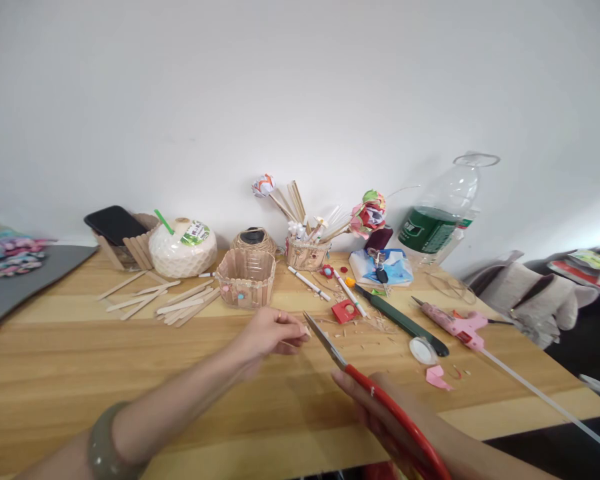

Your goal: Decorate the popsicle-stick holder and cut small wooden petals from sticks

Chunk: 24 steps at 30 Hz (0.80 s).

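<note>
My left hand [270, 335], with a ring on one finger, is closed in a pinch over the middle of the wooden table [195, 373]. At its fingertips shows a small pale piece [307, 332], too small to name. My right hand [367, 400] grips a pair of scissors [393, 403] by the red handles. The metal blades look closed or nearly so, their tip just right of the left fingertips. Behind my left hand stands a small basket of craft sticks [246, 280] with coloured dots. Part of my right hand is hidden behind the scissors' handles.
Loose craft sticks [190, 303] lie left, near a wrapped coconut [183, 248]. A holder with paper flowers [307, 253] and a twine roll [253, 241] stand behind. Rightward are a green-handled knife [405, 320], a pink glue gun [460, 325] and a plastic bottle [440, 213].
</note>
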Each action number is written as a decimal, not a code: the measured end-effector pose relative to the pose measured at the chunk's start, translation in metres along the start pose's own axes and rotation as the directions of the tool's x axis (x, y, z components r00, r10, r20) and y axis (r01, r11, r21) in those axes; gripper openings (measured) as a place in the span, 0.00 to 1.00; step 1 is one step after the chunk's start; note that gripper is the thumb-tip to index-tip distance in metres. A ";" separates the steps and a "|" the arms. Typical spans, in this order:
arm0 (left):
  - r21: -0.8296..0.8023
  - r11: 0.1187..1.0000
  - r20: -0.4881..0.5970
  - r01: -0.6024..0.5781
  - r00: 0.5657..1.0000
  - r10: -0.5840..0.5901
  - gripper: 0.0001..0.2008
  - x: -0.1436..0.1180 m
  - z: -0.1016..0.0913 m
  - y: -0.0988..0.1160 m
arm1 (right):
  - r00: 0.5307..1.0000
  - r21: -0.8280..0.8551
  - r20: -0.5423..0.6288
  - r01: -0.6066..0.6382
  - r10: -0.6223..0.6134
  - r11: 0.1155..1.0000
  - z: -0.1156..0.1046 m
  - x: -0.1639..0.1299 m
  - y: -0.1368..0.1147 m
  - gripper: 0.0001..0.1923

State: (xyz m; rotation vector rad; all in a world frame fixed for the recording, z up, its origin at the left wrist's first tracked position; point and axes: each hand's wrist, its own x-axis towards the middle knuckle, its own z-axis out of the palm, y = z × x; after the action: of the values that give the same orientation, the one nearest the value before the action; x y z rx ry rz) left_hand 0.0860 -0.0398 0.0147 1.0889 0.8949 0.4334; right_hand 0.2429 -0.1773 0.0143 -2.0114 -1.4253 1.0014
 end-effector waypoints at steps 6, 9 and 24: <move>0.067 0.996 -0.040 -0.066 0.997 0.068 0.04 -0.013 -0.020 0.003 | 0.988 -0.407 -0.033 -0.151 0.151 0.901 -0.016 0.014 -0.011 0.18; 0.141 0.985 -0.095 -0.102 0.989 0.116 0.04 -0.022 -0.036 0.003 | 0.995 -0.537 -0.050 -0.104 0.092 0.837 -0.015 0.015 -0.009 0.12; 0.829 0.526 0.052 -0.190 0.962 0.267 0.10 -0.017 -0.062 -0.023 | 0.983 -0.745 -0.042 0.090 -0.180 0.661 -0.001 0.022 0.034 0.20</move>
State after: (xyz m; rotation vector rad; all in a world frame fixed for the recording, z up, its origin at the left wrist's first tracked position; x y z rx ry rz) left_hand 0.0240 -0.0254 -0.0096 2.1171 1.0612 0.2524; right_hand 0.2679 -0.1686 -0.0166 -2.3812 -2.1144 0.2014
